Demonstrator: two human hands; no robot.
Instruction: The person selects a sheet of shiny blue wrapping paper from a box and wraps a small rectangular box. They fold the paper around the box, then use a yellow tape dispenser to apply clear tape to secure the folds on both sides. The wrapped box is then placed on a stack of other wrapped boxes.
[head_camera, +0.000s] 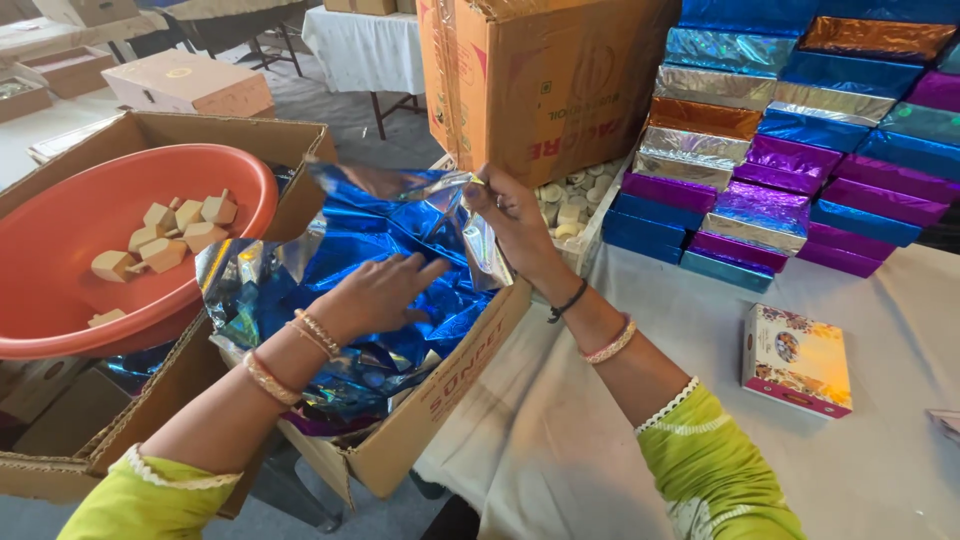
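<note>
From the head view, the left hand (375, 295) lies spread, fingers flat, on a crinkled sheet of shiny blue metallic foil (385, 240) that sits in an open brown cardboard carton (440, 400) at the edge of the white-clothed counter (560, 420), while the right hand (515, 225) pinches the sheet's raised upper edge between fingers and thumb. By my reading the wrapping is well along yet unfinished: a tall stack of flat boxes wrapped in glossy blue, purple, silver and copper foil (790, 150) stands behind, one printed cardboard box (797, 360) lies bare, and pale tan blocks rest in a smooth orange plastic basin (60, 250).
</note>
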